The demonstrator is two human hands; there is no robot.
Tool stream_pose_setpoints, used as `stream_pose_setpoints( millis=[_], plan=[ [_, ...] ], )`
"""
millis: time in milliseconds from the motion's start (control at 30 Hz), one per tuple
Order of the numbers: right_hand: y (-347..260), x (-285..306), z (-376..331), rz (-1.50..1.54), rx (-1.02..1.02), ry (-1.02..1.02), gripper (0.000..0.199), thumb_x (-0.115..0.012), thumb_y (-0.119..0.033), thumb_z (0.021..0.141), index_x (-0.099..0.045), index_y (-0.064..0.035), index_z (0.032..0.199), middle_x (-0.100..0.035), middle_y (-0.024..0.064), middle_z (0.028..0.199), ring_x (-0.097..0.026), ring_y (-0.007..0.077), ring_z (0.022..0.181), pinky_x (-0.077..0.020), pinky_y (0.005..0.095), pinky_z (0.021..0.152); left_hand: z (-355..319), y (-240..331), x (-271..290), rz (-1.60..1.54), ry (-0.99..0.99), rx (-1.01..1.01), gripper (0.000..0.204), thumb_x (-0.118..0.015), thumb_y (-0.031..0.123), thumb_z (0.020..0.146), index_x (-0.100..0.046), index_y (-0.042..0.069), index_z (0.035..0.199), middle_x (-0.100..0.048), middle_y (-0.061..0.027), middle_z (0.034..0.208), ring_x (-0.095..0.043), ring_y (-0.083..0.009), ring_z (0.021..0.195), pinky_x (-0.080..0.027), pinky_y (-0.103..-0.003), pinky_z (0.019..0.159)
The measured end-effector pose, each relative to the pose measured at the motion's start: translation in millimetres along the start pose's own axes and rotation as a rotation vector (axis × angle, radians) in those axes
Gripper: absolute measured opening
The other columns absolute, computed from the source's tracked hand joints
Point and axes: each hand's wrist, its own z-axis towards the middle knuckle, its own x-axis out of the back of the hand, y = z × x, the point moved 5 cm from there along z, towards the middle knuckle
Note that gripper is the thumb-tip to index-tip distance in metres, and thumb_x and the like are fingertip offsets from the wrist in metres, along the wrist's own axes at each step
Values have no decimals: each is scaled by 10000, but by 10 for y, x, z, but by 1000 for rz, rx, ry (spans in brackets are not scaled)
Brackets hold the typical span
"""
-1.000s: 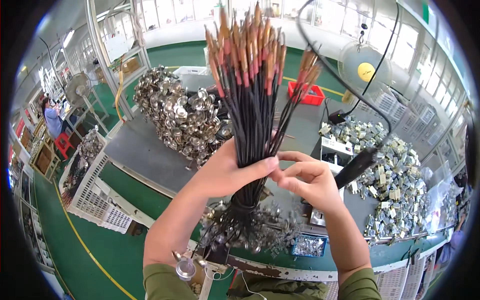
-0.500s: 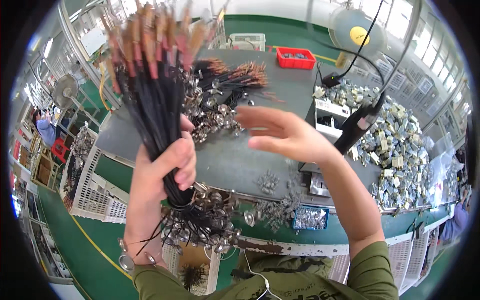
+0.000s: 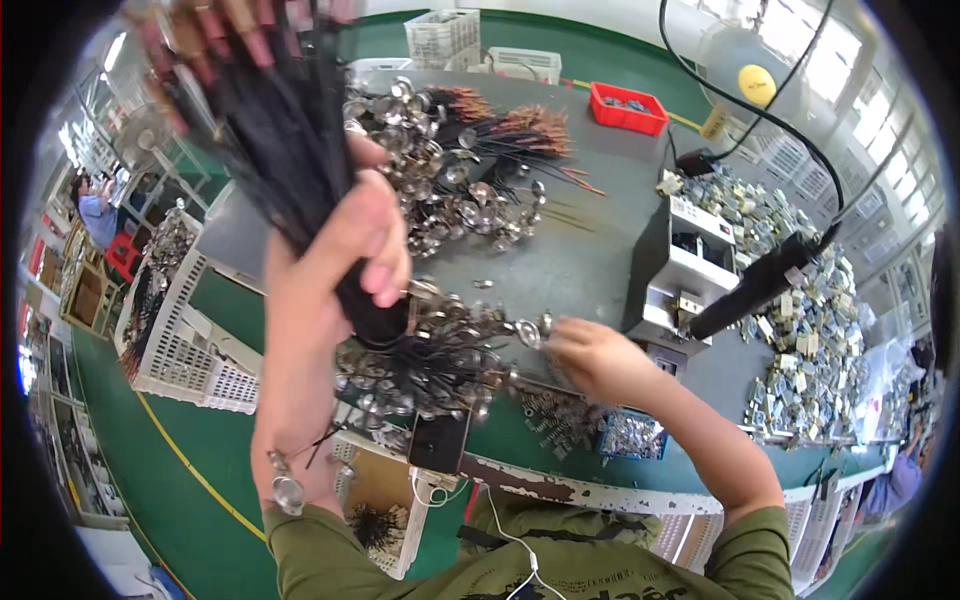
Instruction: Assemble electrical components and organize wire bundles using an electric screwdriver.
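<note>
My left hand is closed round a thick bundle of black cables, held tilted above the table's left side. Copper-and-pink ends fan out at its top, smeared by motion. Below my fist hang many shiny round metal caps on the cables' lower ends. My right hand is beside these caps with its fingers pinched together. Its fingertips are at a round metal cap on the bundle's right side; blur partly hides the grip. More black cables with copper ends and metal caps lie farther back on the grey table.
On the right are a metal boxy machine, a black cylindrical tool and a heap of small metal-and-cream parts. A red tray sits at the back, a blue tray at the front edge. A white crate stands left.
My right hand has come down and toward the bundle, its spread fingers now closed at the caps. The bundle has tilted farther left, its top nearing the view's upper edge.
</note>
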Motion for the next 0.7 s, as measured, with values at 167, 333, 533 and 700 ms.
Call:
stream_pose_setpoints(
  millis=[167,333,533,700],
  plan=[
    [-287,1073,419,79,-251,306,442,-701,-148,877,-585,-9,1280,-582,215,1360,-579,393,1225,-483,416,1024,60,-246,-98,-67,0,105,357,-633,68,956,-444,-8,1250,-520,-50,769,-505,-117,529,-420,-289,457],
    [-441,1461,572,-129,-276,541,717,-746,-137,837,-429,-21,1469,-536,211,1427,-514,364,1329,-441,401,1079,189,-293,-259,-151,-9,101,358,-639,85,963,-443,2,1251,-514,-43,739,-507,-119,527,-428,-290,461],
    [-928,1222,618,-49,15,632,872,-825,-196,774,-379,33,1487,-453,256,1490,-475,432,1347,-403,469,1106,285,-320,-263,-87,36,92,358,-676,128,959,-468,21,1231,-526,-32,704,-518,-117,544,-438,-291,480],
    [-1576,802,578,153,503,362,556,-705,-387,875,-603,-47,1303,-532,199,1421,-515,379,1315,-403,492,1114,426,-469,-258,97,160,22,348,-698,156,956,-490,30,1205,-535,-28,706,-529,-107,572,-454,-286,516]
  ],
)
